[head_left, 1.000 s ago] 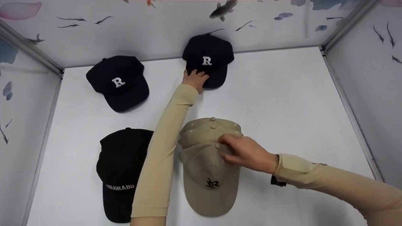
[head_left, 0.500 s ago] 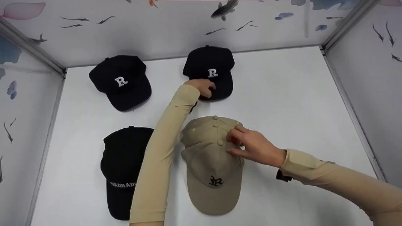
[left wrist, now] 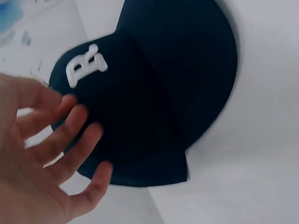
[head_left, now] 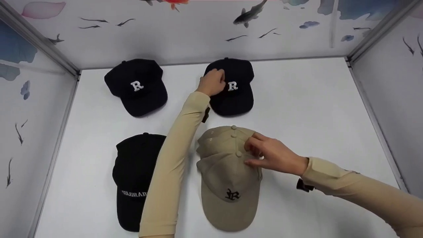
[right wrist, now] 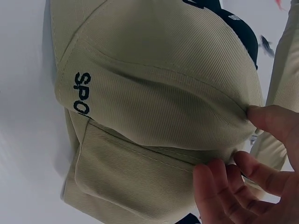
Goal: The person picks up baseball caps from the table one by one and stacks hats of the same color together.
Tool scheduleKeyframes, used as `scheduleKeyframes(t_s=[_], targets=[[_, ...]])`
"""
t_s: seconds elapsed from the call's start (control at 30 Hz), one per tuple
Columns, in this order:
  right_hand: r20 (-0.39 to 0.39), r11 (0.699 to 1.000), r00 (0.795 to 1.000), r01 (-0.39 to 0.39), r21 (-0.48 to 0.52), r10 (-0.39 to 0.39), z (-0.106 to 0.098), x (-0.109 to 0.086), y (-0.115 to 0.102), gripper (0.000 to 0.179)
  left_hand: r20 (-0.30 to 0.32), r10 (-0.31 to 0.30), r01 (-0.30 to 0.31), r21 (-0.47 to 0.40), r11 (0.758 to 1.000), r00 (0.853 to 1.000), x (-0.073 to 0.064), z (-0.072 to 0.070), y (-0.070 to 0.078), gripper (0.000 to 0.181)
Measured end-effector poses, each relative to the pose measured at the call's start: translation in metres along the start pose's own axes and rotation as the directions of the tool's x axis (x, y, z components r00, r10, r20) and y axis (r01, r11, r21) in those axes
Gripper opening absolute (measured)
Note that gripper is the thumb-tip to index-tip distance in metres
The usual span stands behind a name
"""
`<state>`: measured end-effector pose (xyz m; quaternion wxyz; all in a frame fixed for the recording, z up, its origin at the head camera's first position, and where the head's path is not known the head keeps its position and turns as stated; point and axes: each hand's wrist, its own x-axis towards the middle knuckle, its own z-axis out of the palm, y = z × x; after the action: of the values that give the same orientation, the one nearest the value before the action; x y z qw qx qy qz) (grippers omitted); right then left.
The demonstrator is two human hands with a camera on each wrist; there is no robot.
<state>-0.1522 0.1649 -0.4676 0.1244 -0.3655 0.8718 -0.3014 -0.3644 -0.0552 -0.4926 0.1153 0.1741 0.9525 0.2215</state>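
At the back, a navy baseball cap [head_left: 236, 100] with a white R lies brim toward me. My left hand [head_left: 213, 82] is over the left side of its crown; in the left wrist view its fingers [left wrist: 77, 119] are loosely bent at the crown, not closed around it. A nested stack of beige baseball caps [head_left: 228, 211] lies nearer, the front one with a dark emblem. My right hand [head_left: 274, 155] is at the stack's upper right. In the right wrist view the thumb touches the front crown, and the parted fingers [right wrist: 205, 186] touch the cap behind.
Another navy cap [head_left: 145, 102] with a white R lies at the back left. Below it is a black COLORADO cap [head_left: 132, 165], partly covered by my left sleeve [head_left: 168, 172]. White printed panels [head_left: 185, 43] wall the white tabletop [head_left: 314, 99].
The right navy cap has come away from the back wall toward me. My left hand has shifted from its brim to its crown. My right hand has moved slightly rightward at the beige stack.
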Motion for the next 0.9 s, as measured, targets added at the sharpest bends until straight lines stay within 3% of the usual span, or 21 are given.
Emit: scheduleKeyframes(t_s=[0.07, 0.13, 0.3, 0.4, 0.53, 0.63, 0.83, 0.9], targets=[[0.010, 1.000, 1.000, 0.003, 0.014, -0.003, -0.001, 0.001, 0.002, 0.028, -0.068, -0.048, 0.046, -0.031, 0.998, 0.997, 0.003, -0.002, -0.007, 0.023], [0.019, 1.000, 1.000, 0.009, 0.025, -0.009, -0.001, 0.002, 0.002, 0.028, -0.090, -0.096, 0.087, -0.100, 0.991, 0.991, 0.005, -0.002, -0.014, 0.033], [0.039, 0.999, 0.999, 0.011, 0.039, -0.012, -0.003, 0.004, 0.004, 0.029, -0.043, -0.152, 0.130, -0.330, 0.935, 0.987, 0.010, -0.004, -0.026, 0.053], [0.045, 0.999, 0.999, 0.013, 0.038, -0.015, -0.003, 0.006, 0.005, 0.028, -0.031, -0.184, 0.155, -0.408, 0.900, 0.983, 0.012, -0.005, -0.030, 0.061], [0.040, 0.998, 0.999, 0.020, 0.056, -0.022, -0.005, 0.000, 0.008, 0.026, 0.004, -0.220, 0.201, -0.428, 0.881, 0.975, 0.018, -0.004, -0.024, 0.072], [0.037, 0.996, 0.999, 0.033, 0.078, -0.036, -0.008, -0.007, 0.013, 0.026, 0.044, -0.238, 0.235, -0.411, 0.881, 0.970, 0.020, -0.004, -0.021, 0.074], [-0.016, 0.996, 1.000, 0.002, 0.085, 0.000, -0.021, -0.024, 0.033, 0.024, 0.032, -0.270, 0.263, -0.368, 0.892, 0.962, 0.022, -0.013, -0.017, 0.059], [-0.035, 0.995, 0.999, -0.032, 0.092, 0.035, -0.026, -0.029, 0.042, 0.022, 0.036, -0.256, 0.250, -0.378, 0.891, 0.966, 0.023, -0.017, -0.017, 0.057]])
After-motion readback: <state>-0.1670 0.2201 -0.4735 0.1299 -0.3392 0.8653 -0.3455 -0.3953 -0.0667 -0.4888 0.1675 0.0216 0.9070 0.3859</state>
